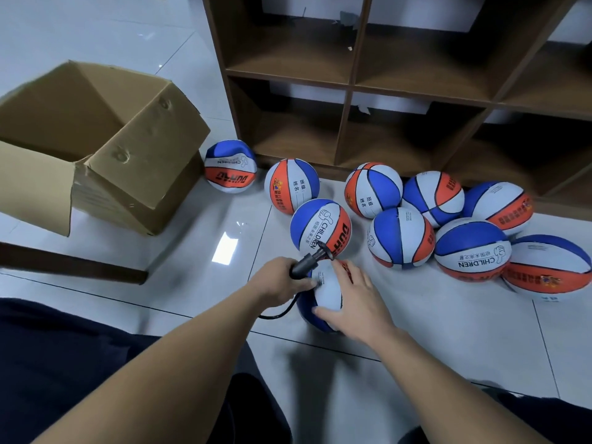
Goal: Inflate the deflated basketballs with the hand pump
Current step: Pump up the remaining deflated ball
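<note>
A blue, white and orange basketball [325, 291] lies on the floor tiles just in front of me. My left hand [282, 280] grips the black hand pump [309, 262] against the ball's top, and the pump's black hose [282, 310] loops down at the ball's left. My right hand [352, 293] rests over the ball's right side, its fingers spread on the surface. Several more basketballs of the same colours lie beyond, the nearest [320, 227] right behind the pump handle. A dented one [230, 166] sits by the box.
An open cardboard box [105, 174] stands at the left. A dark wooden cubby shelf [352, 91] fills the back, with balls [471, 248] clustered along its base at the right. A dark wooden bar [73, 262] lies on the floor at left. My dark-trousered legs frame the bottom.
</note>
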